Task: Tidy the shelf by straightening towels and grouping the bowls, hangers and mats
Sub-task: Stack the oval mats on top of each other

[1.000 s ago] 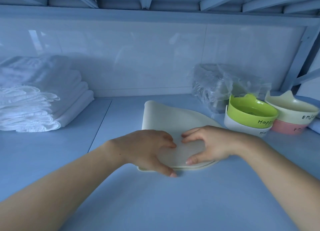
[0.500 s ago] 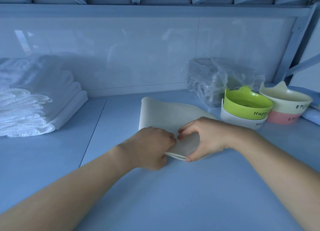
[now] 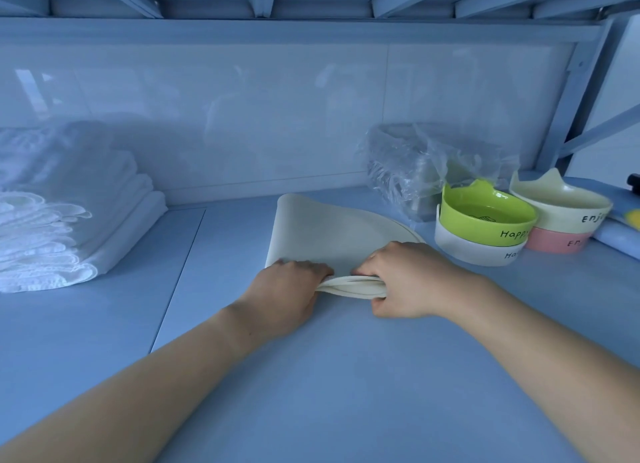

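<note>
A cream mat (image 3: 332,230) lies in the middle of the blue shelf (image 3: 346,376), its near edge rolled up off the surface. My left hand (image 3: 287,292) grips the left end of that rolled edge and my right hand (image 3: 405,279) grips the right end. To the right stand two bowl stacks: a green bowl (image 3: 485,216) on a white one (image 3: 478,251), and a cream bowl (image 3: 557,202) on a pink one (image 3: 557,239). Folded white towels (image 3: 69,213) are piled at the far left.
A crumpled clear plastic bag (image 3: 422,164) with something inside sits against the back wall behind the bowls. A pale blue item with a yellow spot (image 3: 623,227) lies at the right edge. A shelf board runs close overhead, and a metal upright stands at the back right.
Both hands went from pressing flat on the mat to gripping its near edge, which has curled up off the shelf. The view has shifted slightly.
</note>
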`<control>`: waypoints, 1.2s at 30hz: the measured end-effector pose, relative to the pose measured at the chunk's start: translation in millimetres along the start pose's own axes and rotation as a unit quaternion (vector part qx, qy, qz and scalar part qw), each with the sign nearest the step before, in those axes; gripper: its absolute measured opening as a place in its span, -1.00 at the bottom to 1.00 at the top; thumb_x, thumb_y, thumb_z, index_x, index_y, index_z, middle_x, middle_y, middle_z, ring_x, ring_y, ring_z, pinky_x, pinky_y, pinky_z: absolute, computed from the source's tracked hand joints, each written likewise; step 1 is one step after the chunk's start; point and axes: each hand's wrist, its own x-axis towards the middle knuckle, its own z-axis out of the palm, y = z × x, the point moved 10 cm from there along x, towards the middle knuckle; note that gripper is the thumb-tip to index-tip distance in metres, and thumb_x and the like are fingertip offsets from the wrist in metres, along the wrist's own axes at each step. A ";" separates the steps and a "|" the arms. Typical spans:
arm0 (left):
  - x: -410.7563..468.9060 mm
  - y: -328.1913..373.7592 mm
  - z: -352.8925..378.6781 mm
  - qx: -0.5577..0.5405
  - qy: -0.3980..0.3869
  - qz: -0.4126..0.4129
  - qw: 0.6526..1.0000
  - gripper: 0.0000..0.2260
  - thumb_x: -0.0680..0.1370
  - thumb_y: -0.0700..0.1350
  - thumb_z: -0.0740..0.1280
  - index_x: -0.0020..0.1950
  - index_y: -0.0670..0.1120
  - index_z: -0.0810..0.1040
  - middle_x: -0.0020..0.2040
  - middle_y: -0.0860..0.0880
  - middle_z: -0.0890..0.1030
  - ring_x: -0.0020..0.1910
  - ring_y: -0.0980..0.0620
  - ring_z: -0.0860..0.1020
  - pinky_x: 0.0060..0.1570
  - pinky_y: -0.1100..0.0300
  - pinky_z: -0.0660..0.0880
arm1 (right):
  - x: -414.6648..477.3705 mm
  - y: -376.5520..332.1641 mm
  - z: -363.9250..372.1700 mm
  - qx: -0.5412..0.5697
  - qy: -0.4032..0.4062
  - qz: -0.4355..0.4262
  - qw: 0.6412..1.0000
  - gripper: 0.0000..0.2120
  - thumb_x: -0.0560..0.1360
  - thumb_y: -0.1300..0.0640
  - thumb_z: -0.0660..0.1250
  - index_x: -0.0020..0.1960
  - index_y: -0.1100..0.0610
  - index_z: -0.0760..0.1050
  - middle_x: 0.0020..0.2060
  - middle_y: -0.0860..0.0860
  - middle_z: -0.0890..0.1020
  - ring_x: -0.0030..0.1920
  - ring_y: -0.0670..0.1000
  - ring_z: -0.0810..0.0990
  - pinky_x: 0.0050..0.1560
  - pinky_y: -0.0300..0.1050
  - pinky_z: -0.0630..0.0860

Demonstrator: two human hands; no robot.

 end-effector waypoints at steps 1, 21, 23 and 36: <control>0.4 -1.7 0.6 0.000 0.001 -0.003 1.000 -0.67 0.53 -0.19 0.11 0.24 0.10 0.40 0.06 0.07 0.54 0.02 -0.08 0.49 -0.19 0.16 0.40 | 0.4 1.7 2.5 -0.009 -0.008 0.005 1.000 -0.90 0.31 0.09 0.27 -0.18 0.05 0.42 -0.27 -0.03 0.55 -0.20 0.06 0.51 -0.41 -0.15 0.24; 17.8 -20.5 9.3 0.105 -0.046 -0.008 0.993 -0.50 0.59 -0.18 0.09 0.51 0.03 0.06 0.48 0.06 0.20 0.49 0.03 0.11 0.46 0.04 0.07 | 38.2 47.3 2.0 0.068 0.069 0.016 0.995 -0.34 0.34 0.47 0.11 0.31 -0.03 0.46 0.30 -0.04 0.51 0.33 0.04 0.43 0.29 -0.10 0.38; 26.7 -17.5 8.8 0.120 -0.050 -0.020 0.991 -0.47 0.55 -0.22 0.12 0.50 0.00 0.06 0.43 0.03 0.27 0.45 -0.01 0.20 0.40 0.04 0.17 | 44.1 54.8 -2.8 0.060 0.082 0.031 0.994 -0.35 0.34 0.46 0.12 0.31 -0.03 0.47 0.30 -0.04 0.51 0.33 0.04 0.44 0.28 -0.11 0.39; 49.8 -31.7 5.8 0.022 0.014 0.008 1.000 -0.55 0.53 -0.13 0.16 0.42 0.11 0.28 0.36 0.10 0.39 0.32 0.00 0.37 0.12 0.16 0.39 | 62.7 57.3 8.3 0.004 0.054 0.083 0.995 -0.69 0.38 0.23 0.24 0.05 -0.03 0.55 0.00 -0.02 0.63 0.06 0.11 0.56 -0.02 -0.02 0.53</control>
